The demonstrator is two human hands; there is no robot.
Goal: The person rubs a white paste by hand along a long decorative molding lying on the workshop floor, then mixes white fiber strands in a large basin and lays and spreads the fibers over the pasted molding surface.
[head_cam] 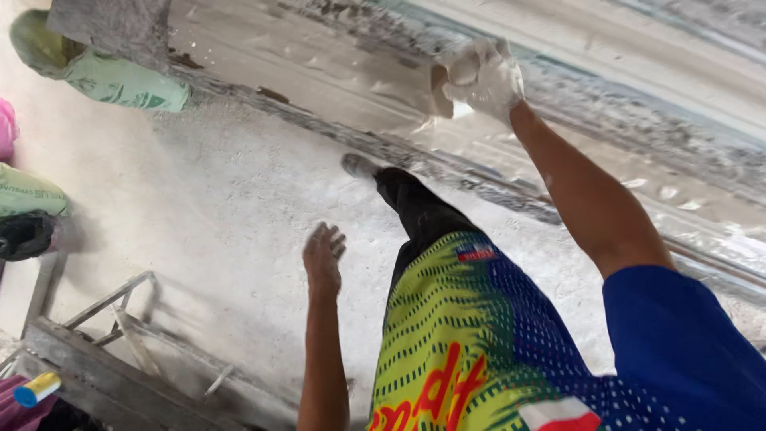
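My right hand (488,76) wears a white, dust-covered glove and presses a small tan sanding pad (440,89) flat against a pale, plastered wall surface (335,88). The arm is stretched out, with a blue sleeve at the shoulder. My left hand (323,255) hangs bare over the dusty floor, away from the wall, fingers loosely apart and holding nothing. Below me I see yellow-green patterned shorts (447,335), a black legging and one dusty shoe (359,165) close to the foot of the wall.
White dust covers the concrete floor (223,199). A green sack (120,80) lies against the wall at the upper left. A wooden frame (104,351) lies at the lower left, with a blue and yellow cylinder (36,389) beside it. Bags sit at the left edge.
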